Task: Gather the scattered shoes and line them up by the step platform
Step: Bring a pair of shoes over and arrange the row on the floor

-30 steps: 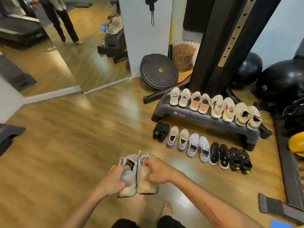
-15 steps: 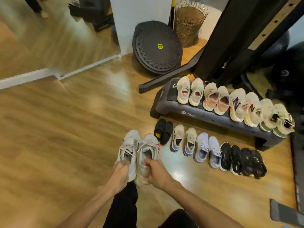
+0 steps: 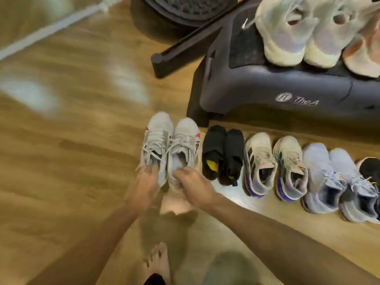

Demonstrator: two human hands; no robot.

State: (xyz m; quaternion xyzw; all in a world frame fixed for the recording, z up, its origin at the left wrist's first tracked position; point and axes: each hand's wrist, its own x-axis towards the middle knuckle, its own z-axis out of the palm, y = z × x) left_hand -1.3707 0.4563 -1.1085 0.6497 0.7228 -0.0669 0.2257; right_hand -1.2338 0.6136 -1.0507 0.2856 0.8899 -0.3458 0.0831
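Head view: grey sneakers held at the row's left end.
Left hand (image 3: 146, 182) gripping the heel of left grey sneaker (image 3: 157, 138), right hand (image 3: 192, 185) pinching the heel of right grey sneaker (image 3: 184, 140); toes toward step platform (image 3: 257, 89), just beside black shoes (image 3: 222, 153), then the row on wooden floor (image 3: 72, 161).

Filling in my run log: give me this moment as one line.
left hand: grips left grey shoe | right hand: grips right grey shoe | spot: beside black shoes, row's left end
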